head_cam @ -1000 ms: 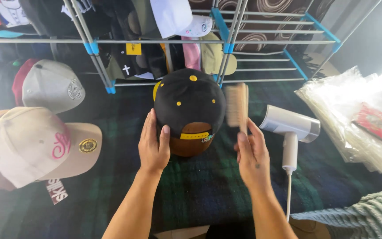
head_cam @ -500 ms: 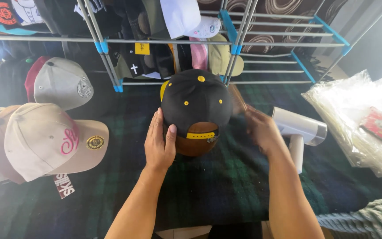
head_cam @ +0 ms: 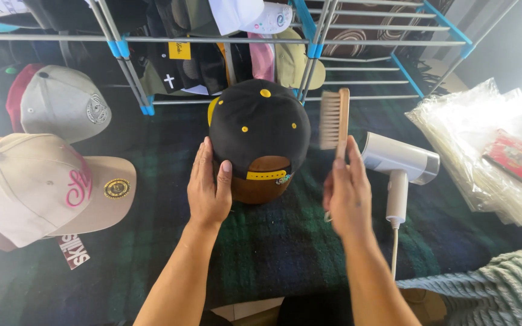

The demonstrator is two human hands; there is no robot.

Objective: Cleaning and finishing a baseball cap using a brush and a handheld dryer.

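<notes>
A black cap with yellow eyelets and a yellow back strap sits on a brown rounded form on the dark plaid blanket. My left hand rests flat against the cap's left back side. My right hand grips the handle of a wooden brush, held upright just right of the cap, bristles facing the cap and a small gap between them.
A white hand steamer lies right of the brush. Beige and grey caps lie at left. A metal rack hung with caps stands behind. Clear plastic bags lie at right, a knitted cloth bottom right.
My right hand swept the brush down along the cap's right side, then lifted it back upright beside the cap. My left hand stayed on the cap.
</notes>
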